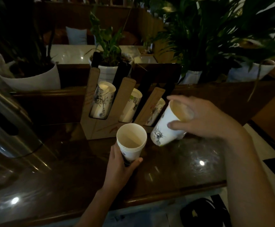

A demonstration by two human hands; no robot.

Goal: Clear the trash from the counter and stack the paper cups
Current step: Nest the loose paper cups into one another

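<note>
Fingers of the right hand clamp a tilted paper cup at two o'clock above the surface, the left hand wrapping the nested stack; light, crushable walls suggest gripping near the stiffer rim.

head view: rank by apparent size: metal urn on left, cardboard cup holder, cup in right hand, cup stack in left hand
1. cardboard cup holder
2. metal urn, cropped by the frame, so unsure against the holder
3. cup in right hand
4. cup stack in left hand, close to 3; nearness differs, unsure.
</note>
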